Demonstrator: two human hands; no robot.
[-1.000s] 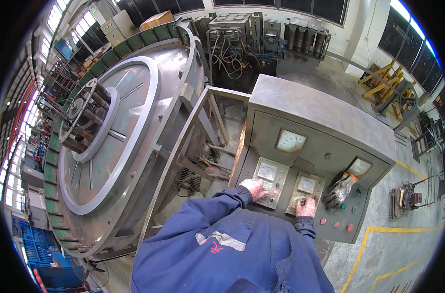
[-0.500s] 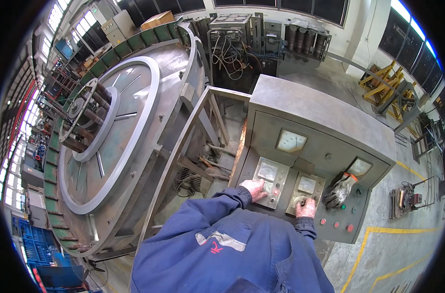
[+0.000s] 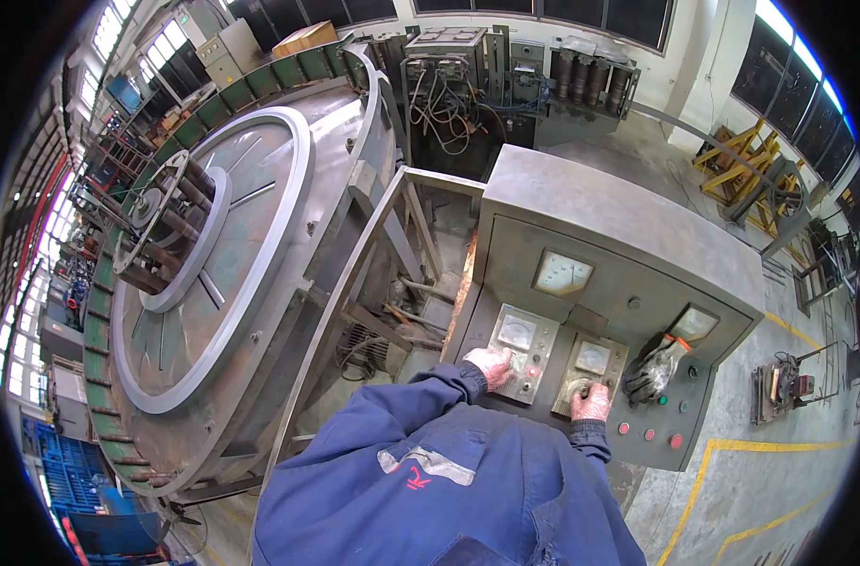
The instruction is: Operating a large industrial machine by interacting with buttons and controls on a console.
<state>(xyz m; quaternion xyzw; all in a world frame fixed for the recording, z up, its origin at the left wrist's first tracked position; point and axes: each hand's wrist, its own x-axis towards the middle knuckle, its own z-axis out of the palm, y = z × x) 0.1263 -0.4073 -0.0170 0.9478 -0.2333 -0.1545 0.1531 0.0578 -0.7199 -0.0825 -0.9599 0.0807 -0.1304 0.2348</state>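
Observation:
A grey metal control console (image 3: 628,208) stands in front of me, with two small metered control units set into its sloping panel. My left hand (image 3: 491,366) rests at the left control unit (image 3: 517,332), its fingers closed around a spot they hide. My right hand (image 3: 592,403) pinches a dark control knob (image 3: 585,390) on the right control unit (image 3: 594,357). To the left lies a big round metal turntable (image 3: 260,236) with a raised pale ring (image 3: 303,179), straight slots and a hub of upright posts (image 3: 171,222).
Crumpled dark gloves (image 3: 649,375) with an orange edge lie on the console beside green and red push buttons (image 3: 676,441). A metal frame (image 3: 355,269) stands between console and turntable. Cables (image 3: 444,113) hang behind. Yellow stands (image 3: 746,174) are at the far right.
The turntable has turned: its slots now sit at different angles, those on the near right side having shifted up and away. Both my hands keep their places on the control units.

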